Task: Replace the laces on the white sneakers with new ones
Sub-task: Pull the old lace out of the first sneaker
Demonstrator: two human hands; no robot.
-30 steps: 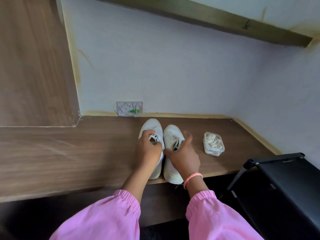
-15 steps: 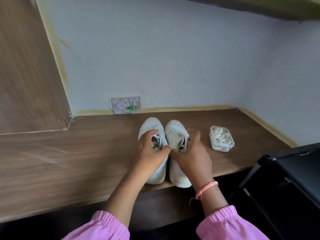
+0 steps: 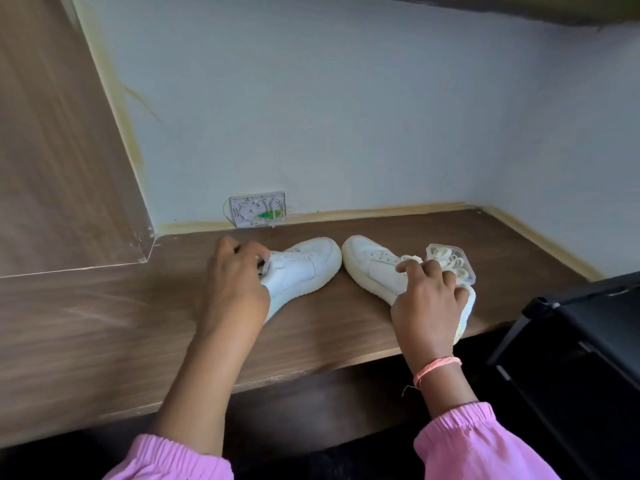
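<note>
Each hand grips one sneaker, the left hand (image 3: pixel 239 282) on the left sneaker (image 3: pixel 301 268) and the right hand (image 3: pixel 427 299) on the right sneaker (image 3: pixel 374 268), toes almost meeting, with the lace box (image 3: pixel 464 268) just beside the right sneaker

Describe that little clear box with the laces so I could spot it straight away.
Look along the brown wooden desk to its right end, near the wall corner. Just behind the right sneaker, which the right hand holds, sits a small clear plastic box. It alone is see-through, with coiled pale laces inside.
</note>
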